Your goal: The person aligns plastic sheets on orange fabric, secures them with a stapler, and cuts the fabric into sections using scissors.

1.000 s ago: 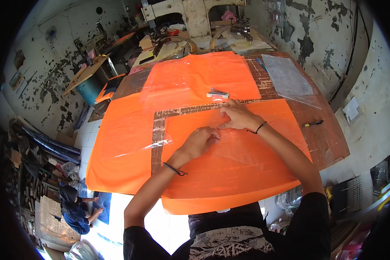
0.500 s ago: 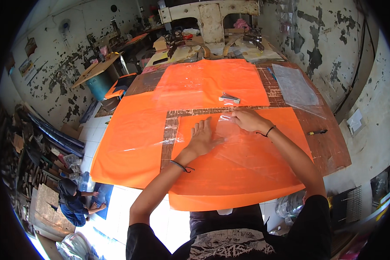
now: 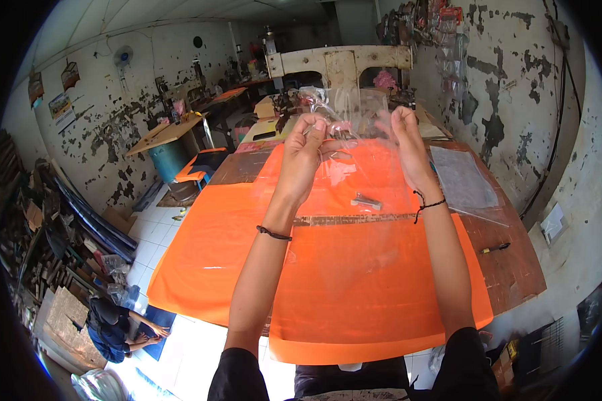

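Note:
A thin clear plastic sheet (image 3: 344, 172) hangs raised between my hands over the orange sheets. My left hand (image 3: 303, 157) is closed, pinching its upper left part. The fingers of my right hand (image 3: 411, 147) are bent around its upper right edge, slightly smeared by motion. Below my forearms, the near orange sheet (image 3: 361, 287) lies flat, its front edge overhanging the table. Another orange sheet (image 3: 214, 247) spreads on the left, and a far orange sheet (image 3: 284, 157) shows through the plastic. A small metal-and-pale tool (image 3: 366, 202) rests on the far sheet.
A greyish plastic sheet (image 3: 465, 180) and a black-and-yellow pen or cutter (image 3: 495, 248) lie on the wooden table (image 3: 515, 271) at right. A large cream machine (image 3: 341, 63) stands behind. At lower left another person (image 3: 110, 327) works over dark blue material on the floor.
Both my hands have risen from the near orange sheet and moved away from me, lifting the clear plastic sheet. The view has tilted upward.

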### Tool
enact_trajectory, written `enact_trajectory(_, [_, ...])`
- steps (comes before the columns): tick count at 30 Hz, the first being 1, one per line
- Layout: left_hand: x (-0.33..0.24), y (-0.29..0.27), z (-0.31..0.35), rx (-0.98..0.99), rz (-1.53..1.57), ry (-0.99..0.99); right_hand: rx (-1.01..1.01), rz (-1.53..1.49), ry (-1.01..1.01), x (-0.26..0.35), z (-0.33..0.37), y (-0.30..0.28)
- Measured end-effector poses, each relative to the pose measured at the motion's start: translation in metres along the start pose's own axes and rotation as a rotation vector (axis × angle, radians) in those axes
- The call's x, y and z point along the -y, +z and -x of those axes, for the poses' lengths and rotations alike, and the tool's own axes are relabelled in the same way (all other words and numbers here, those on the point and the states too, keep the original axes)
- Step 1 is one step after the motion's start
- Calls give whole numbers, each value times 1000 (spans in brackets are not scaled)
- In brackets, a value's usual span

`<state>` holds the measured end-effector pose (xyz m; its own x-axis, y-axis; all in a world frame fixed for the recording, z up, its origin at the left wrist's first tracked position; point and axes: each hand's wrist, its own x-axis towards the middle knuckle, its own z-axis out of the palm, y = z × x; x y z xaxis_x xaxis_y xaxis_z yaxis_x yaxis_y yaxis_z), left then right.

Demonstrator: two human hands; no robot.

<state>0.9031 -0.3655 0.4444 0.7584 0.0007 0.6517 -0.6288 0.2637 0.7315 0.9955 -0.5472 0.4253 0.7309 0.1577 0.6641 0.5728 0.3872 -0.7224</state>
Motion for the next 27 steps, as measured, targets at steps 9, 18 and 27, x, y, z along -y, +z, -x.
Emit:
enact_trajectory(9, [-8,-32,-12,-225,-834,375,-48,-73,113,-14,1,-13])
enact_trajectory(18, [0,-33,3,-372,-752,221,-271,190,-273,9,-12,-8])
enact_trajectory(27, [-46,-26,-2,-311,-382,127,-178,175,-312,44,-18,15])
